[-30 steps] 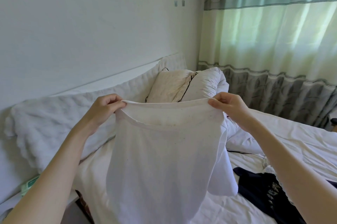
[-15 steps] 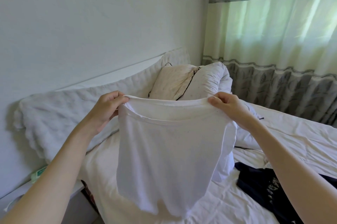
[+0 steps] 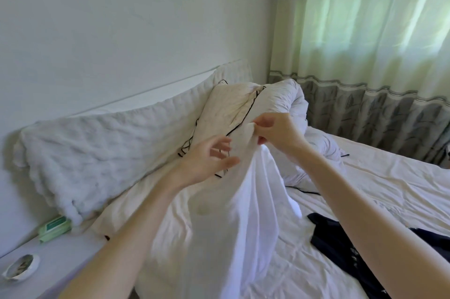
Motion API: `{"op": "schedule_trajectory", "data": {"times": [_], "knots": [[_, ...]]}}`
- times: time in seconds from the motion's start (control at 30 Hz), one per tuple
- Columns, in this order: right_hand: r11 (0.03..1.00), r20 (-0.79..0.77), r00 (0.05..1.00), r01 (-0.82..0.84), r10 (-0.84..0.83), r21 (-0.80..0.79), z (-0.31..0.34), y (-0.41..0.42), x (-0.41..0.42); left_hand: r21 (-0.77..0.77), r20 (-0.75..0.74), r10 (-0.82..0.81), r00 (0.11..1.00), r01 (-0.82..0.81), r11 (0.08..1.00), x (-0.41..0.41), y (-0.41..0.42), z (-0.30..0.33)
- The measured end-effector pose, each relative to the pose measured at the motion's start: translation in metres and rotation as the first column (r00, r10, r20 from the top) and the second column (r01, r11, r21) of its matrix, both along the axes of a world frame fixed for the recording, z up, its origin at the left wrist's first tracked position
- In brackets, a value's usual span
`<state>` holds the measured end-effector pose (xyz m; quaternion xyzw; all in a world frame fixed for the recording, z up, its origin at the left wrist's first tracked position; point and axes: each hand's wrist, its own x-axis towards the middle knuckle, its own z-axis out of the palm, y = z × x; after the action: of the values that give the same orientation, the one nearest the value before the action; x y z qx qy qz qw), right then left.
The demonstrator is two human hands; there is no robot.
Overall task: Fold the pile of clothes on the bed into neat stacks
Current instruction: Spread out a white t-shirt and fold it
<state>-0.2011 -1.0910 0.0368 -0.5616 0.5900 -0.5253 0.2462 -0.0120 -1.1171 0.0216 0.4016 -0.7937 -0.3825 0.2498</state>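
Observation:
A white t-shirt [image 3: 246, 220] hangs bunched in the air over the bed [image 3: 379, 191]. My right hand [image 3: 277, 133] pinches its gathered top edge. My left hand [image 3: 207, 162] is just left of the cloth with fingers spread and relaxed, holding nothing. A dark navy garment [image 3: 345, 245] with pale print lies flat on the sheet at the lower right, partly behind my right forearm.
A cream pillow with black piping [image 3: 231, 108] and a rolled white duvet [image 3: 287, 99] sit at the head of the bed. A white quilt [image 3: 97, 152] lies along the wall. A bedside surface at lower left holds a green packet [image 3: 54, 228] and a small dish [image 3: 20, 267]. Curtains [image 3: 365, 55] hang at right.
The two hands came together at the shirt's top. My left hand let go of its corner, and the spread shirt collapsed into one hanging bunch held by my right hand.

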Motion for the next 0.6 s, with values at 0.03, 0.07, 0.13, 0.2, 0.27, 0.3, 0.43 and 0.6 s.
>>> {"op": "schedule_trajectory", "data": {"times": [0.03,0.07,0.13,0.2,0.27,0.3,0.43,0.6], "knots": [[1.000,-0.018,1.000,-0.025,0.025,-0.001,0.003,0.000,0.008,-0.039,-0.055,0.014,0.998,-0.016,0.999,-0.013,0.003,0.000],[1.000,-0.050,0.998,-0.026,0.026,-0.002,0.006,-0.001,0.014,-0.104,-0.081,0.047,0.996,-0.055,0.993,-0.022,0.006,-0.001],[1.000,-0.079,0.997,0.011,-0.012,-0.018,0.005,-0.004,0.015,-0.200,-0.112,0.148,0.983,-0.168,0.965,-0.029,0.005,0.000],[0.997,-0.092,0.994,0.055,-0.059,-0.051,-0.001,-0.005,0.010,-0.192,-0.136,0.194,0.972,-0.218,0.957,-0.026,0.001,0.003],[0.991,-0.175,0.977,0.106,-0.120,-0.087,-0.014,-0.005,0.005,-0.162,-0.165,0.201,0.966,-0.227,0.960,-0.022,0.000,0.006],[0.986,-0.219,0.963,0.138,-0.155,-0.092,-0.022,-0.004,0.004,-0.146,-0.191,0.203,0.960,-0.232,0.962,-0.020,0.000,0.007],[0.968,-0.251,0.938,0.251,-0.238,0.022,-0.055,0.000,-0.008,-0.052,-0.307,0.215,0.927,-0.242,0.969,-0.010,-0.004,0.010],[0.985,-0.053,0.984,0.171,-0.169,0.033,-0.050,-0.001,-0.005,-0.273,-0.057,0.251,0.966,-0.257,0.927,0.004,-0.013,0.001]]}}
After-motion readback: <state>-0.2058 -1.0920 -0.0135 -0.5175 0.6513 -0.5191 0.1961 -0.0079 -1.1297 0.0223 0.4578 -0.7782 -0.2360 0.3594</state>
